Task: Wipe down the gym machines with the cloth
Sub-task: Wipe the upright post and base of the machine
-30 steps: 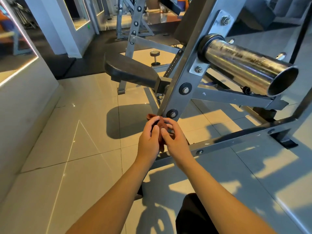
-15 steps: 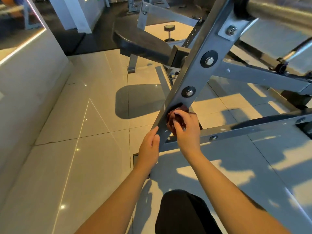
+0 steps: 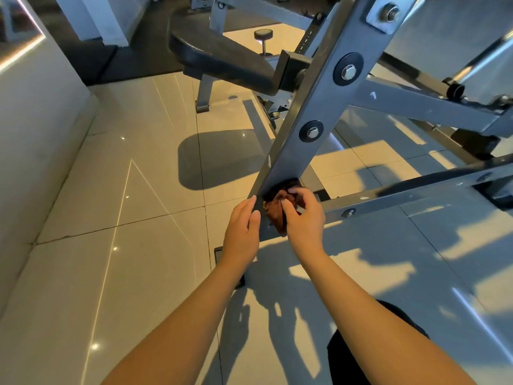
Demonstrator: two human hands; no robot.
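You have two bare hands in view: one left hand [image 3: 241, 229] and one right hand [image 3: 304, 220]. There is one crumpled rust-brown cloth [image 3: 277, 211]. One slanted grey steel beam [image 3: 319, 101] carries two hex bolts on round black washers, an upper bolt [image 3: 347, 70] and a lower bolt [image 3: 312, 132]. One more hex bolt [image 3: 390, 11] sits in the one bright steel plate [image 3: 374, 20] near the top. Two smaller bolts show on the one low grey base rail [image 3: 402, 197], a near bolt [image 3: 348, 212] and a far bolt [image 3: 484, 177]. Count also one black padded seat [image 3: 222, 59] and one small upright dumbbell [image 3: 263, 37] on the tiled floor [image 3: 138, 190].
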